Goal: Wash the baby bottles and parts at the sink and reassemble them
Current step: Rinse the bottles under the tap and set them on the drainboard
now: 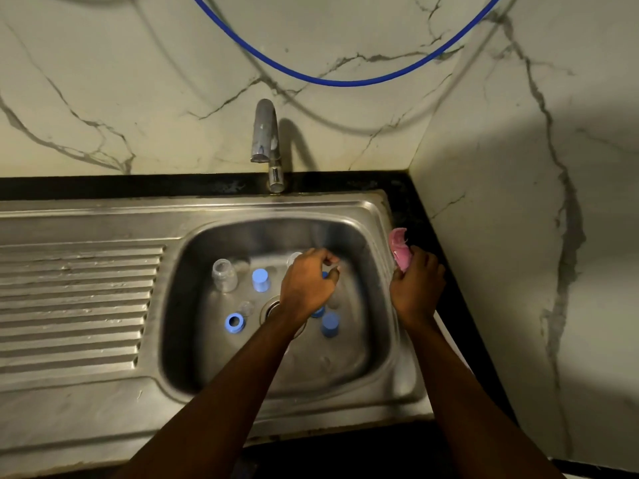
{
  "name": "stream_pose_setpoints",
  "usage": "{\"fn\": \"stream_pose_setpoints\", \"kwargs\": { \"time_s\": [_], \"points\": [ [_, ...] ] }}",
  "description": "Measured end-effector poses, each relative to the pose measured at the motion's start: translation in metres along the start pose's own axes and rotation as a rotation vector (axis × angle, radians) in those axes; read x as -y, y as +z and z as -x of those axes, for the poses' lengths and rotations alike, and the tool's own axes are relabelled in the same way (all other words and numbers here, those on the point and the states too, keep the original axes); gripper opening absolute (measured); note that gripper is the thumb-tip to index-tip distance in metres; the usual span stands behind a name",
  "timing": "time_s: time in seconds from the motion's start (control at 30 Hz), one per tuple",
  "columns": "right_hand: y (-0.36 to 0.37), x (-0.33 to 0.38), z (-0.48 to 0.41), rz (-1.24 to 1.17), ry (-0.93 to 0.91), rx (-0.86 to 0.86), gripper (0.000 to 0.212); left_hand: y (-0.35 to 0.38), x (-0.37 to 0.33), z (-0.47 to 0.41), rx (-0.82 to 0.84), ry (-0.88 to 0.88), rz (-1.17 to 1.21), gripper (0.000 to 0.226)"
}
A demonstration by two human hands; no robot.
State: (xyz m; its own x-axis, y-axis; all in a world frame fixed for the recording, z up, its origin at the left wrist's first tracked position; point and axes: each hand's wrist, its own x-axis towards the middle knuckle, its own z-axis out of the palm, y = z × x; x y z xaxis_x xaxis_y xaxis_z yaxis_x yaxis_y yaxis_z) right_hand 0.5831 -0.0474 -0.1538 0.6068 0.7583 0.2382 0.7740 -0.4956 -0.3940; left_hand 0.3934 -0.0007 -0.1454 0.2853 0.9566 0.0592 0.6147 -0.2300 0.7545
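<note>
Gripping crumpled pink cloth (399,248), right hand (416,288) beside steel sink (380,216).

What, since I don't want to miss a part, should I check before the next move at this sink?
1. Pink sponge in hand: ok, the right hand grips it at the right rim of the sink.
2. Left hand free: cannot tell, its fingers curl over the basin and hide what is under them.
3. Parts within reach: ok, a clear bottle, a blue cap and a blue ring lie in the basin.
4. Water running: not ok, no stream shows at the tap.
5. Drain unblocked: cannot tell, the left arm partly covers it.
</note>
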Motion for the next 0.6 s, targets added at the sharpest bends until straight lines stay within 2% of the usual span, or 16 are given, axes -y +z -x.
{"fn": "stream_pose_setpoints", "kwargs": {
  "time_s": [0.13,0.3,0.6],
  "points": [
    [0.002,0.004,0.002,0.077,-0.025,0.004,0.053,-0.013,0.021,0.008,-0.036,-0.063,0.009,0.016],
    [0.009,0.004,-0.001,-0.007,0.0,0.006,0.043,-0.021,0.039,0.016,-0.035,-0.129,0.003,0.014],
    [0.01,0.002,-0.016,-0.032,0.077,-0.013,0.045,-0.023,0.037,0.009,-0.03,-0.137,0.014,0.014]
  ]
}}
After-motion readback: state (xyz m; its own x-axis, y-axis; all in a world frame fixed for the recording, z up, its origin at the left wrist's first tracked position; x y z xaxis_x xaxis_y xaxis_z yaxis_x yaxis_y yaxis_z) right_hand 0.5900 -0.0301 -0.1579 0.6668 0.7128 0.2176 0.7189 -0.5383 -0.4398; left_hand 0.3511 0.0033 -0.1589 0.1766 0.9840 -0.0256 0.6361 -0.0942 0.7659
